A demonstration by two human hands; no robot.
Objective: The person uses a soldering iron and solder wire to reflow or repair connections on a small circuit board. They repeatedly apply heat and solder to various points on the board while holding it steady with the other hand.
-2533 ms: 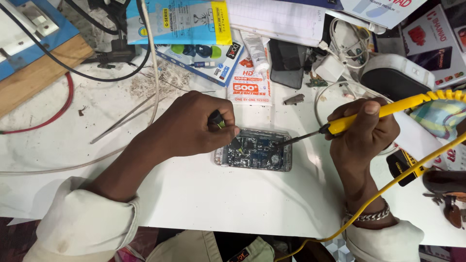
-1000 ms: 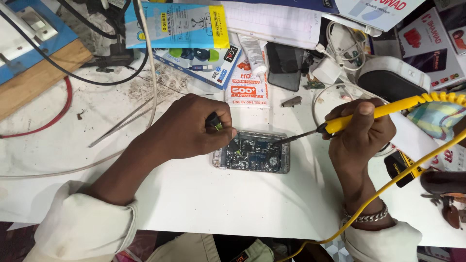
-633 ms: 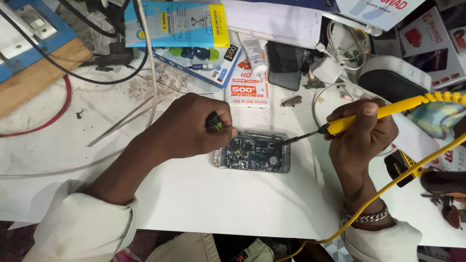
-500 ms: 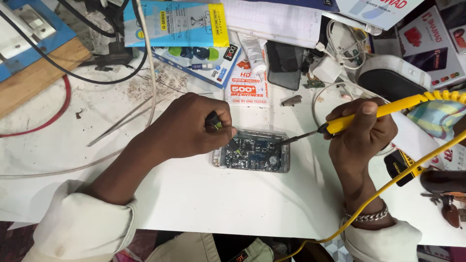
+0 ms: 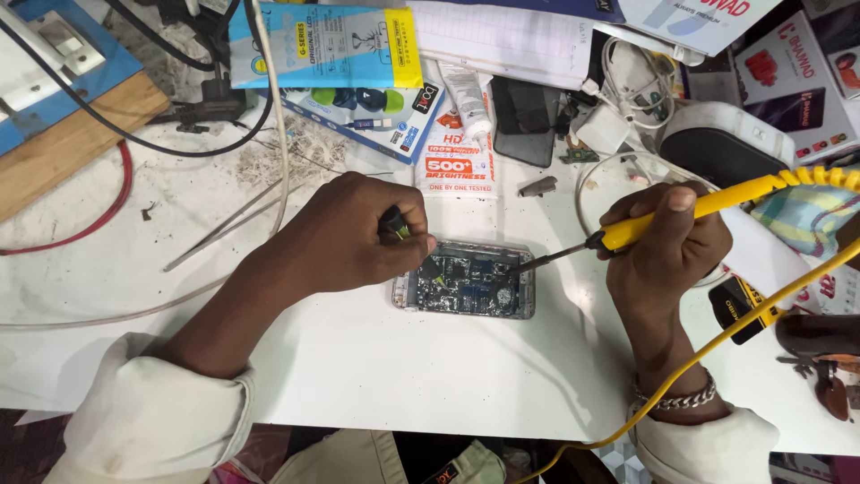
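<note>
An opened phone [image 5: 470, 287] with its circuit board bare lies flat on the white table [image 5: 385, 358]. My left hand [image 5: 345, 235] rests at its left end and pinches a small black tool [image 5: 392, 222], tip down on the board. My right hand [image 5: 667, 240] grips a yellow soldering iron [image 5: 681, 213]. Its dark tip [image 5: 528, 263] touches the upper right part of the board. The iron's yellow cord [image 5: 717, 345] loops down past my right wrist, which wears a metal bracelet [image 5: 679, 399].
Packets, a white tube [image 5: 466, 94] and a dark phone [image 5: 524, 121] crowd the back of the table. Black and white cables [image 5: 269, 116] run at the back left by a wooden block [image 5: 63, 148]. A white and black device [image 5: 726, 143] sits at the right.
Both hands stay on the phone. The iron's tip has shifted only slightly over the board's right side, and the view has barely moved.
</note>
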